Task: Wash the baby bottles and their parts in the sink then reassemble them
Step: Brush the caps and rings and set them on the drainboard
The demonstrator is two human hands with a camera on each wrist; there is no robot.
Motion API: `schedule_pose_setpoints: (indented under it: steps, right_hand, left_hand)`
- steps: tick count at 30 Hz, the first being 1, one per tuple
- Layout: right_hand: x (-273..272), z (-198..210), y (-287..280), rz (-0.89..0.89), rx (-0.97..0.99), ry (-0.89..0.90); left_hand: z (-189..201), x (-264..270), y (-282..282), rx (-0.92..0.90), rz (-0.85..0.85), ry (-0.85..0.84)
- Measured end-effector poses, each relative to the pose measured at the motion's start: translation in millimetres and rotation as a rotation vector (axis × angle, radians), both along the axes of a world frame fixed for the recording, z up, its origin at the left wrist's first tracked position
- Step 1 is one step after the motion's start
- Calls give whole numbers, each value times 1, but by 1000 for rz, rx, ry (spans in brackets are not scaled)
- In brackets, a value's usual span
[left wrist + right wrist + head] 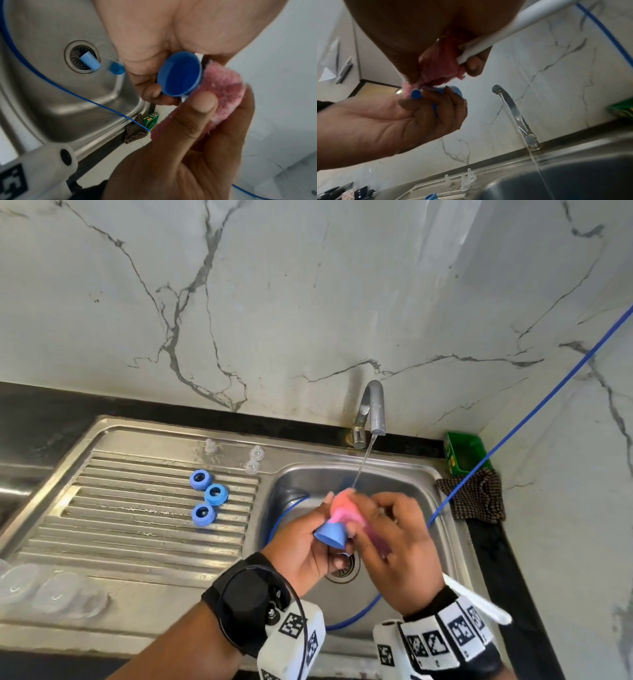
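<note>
Left hand (301,546) pinches the small blue plastic cap (330,534) over the steel sink (404,484); right hand (400,546), at its 3 o'clock, grips the fuzzy pink sponge brush (346,508), so I'd push leftward into the cap's mouth.

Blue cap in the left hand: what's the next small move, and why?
Probably push the pink brush head into the blue cap and twist. The left hand holds the cap with its mouth open, the right hand grips the brush beside its rim, and the tap is running.

3 rings (209,498) lie on the drainboard (137,525), left of the basin (421,491); 3 nipples (252,459) behind them.
</note>
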State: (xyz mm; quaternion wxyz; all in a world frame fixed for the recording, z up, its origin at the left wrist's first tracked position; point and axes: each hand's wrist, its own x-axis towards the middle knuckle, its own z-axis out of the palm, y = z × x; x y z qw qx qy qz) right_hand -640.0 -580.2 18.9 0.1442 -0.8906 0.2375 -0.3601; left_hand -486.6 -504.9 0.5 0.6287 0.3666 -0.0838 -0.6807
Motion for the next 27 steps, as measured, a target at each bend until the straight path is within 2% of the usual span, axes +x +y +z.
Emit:
schedule_pose_setpoints:
  steps: [2, 6, 10, 13, 14, 17, 18, 21, 22, 25, 27]
  right_hand:
    - [-3, 2, 3, 109, -70, 72]
    - [-14, 5, -15, -31, 18, 13]
    - [-25, 0, -13, 126, -57, 94]
    - [-38, -1, -34, 1, 126, 1]
    - [-40, -1, -35, 11, 140, -8]
    - [-44, -1, -27, 187, 36, 56]
    - [-45, -3, -30, 193, 25, 68]
    - [-47, -4, -49, 7, 134, -3]
    - [-46, -3, -50, -5, 135, -11]
    - [-45, -1, -41, 158, 1, 73]
    - [-45, 0, -49, 105, -6, 80]
  left_hand:
    - [0, -2, 0, 5, 30, 25]
    - [9, -14, -6, 2, 45, -19]
    - [10, -27, -8, 16, 77, 5]
    - [10, -33, -11, -13, 43, 72]
    - [12, -37, -12, -7, 47, 83]
    - [13, -46, -19, 33, 103, 161]
    - [13, -48, -22, 27, 111, 181]
    - [11, -51, -28, 18, 122, 107]
    - [10, -52, -29, 21, 128, 81]
    - [7, -52, -31, 19, 127, 37]
    - [7, -51, -30, -7, 123, 29]
